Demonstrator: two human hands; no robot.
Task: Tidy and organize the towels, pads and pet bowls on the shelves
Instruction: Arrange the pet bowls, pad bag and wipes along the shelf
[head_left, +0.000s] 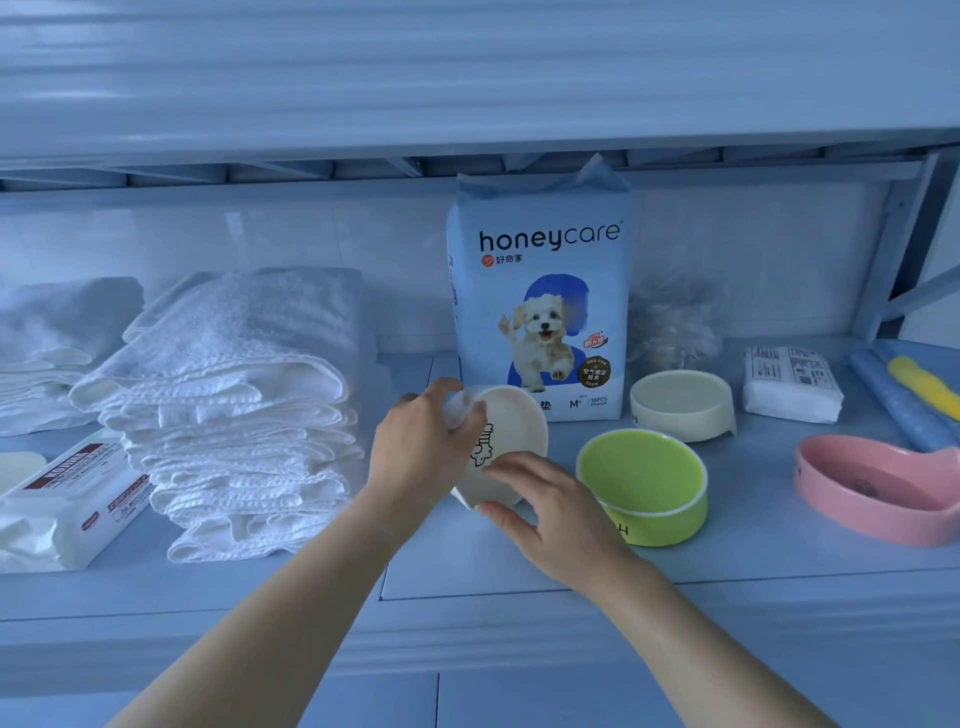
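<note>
Looks like a pet-supply storage spot to me, though I can't tell if it's a shop's back room or someone's utility corner. There's a metal shelf (519, 597) against a white tiled wall (260, 239), holding a honeycare puppy pad pack (540, 291), a stack of white towels (234, 395) and pet dishes: bone-print bowl (514, 431), green bowl (641, 467), pink bowl (872, 493).
</note>
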